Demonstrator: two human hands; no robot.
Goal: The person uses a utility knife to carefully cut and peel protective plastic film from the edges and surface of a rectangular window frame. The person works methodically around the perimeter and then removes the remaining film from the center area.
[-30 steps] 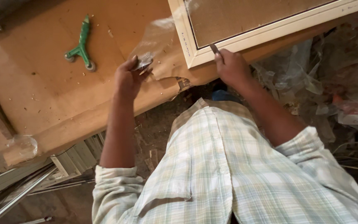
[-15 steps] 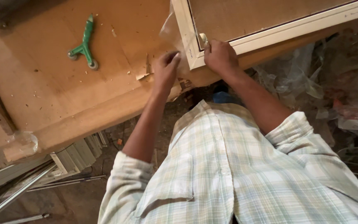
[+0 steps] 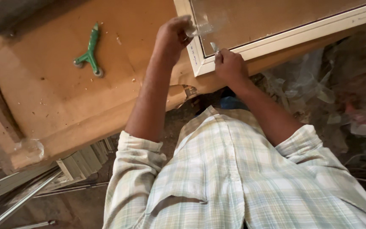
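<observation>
Head view: left hand (image 3: 172, 36) pinches clear film (image 3: 204, 26); right hand (image 3: 230, 65) grips small blade (image 3: 213, 46) at white frame (image 3: 276, 40)

Brown fibreboard worktop (image 3: 56, 106), scuffed and dusted with pale chips, as landmark. On it, toward its far left part, a green Y-shaped hand tool (image 3: 89, 53) with small wheels at its ends, lying flat and alone. At the worktop's near edge, a torn, ragged notch (image 3: 188, 91) in the board. At its near left corner, a scrap of clear plastic wrap (image 3: 30, 148). Below that corner, on the floor, a bundle of pale ribbed profile strips (image 3: 83, 159) and long grey metal bars (image 3: 18, 199) running off diagonally. Right of the worktop, a heap of crumpled clear plastic sheeting (image 3: 314, 80) over dark debris.
</observation>
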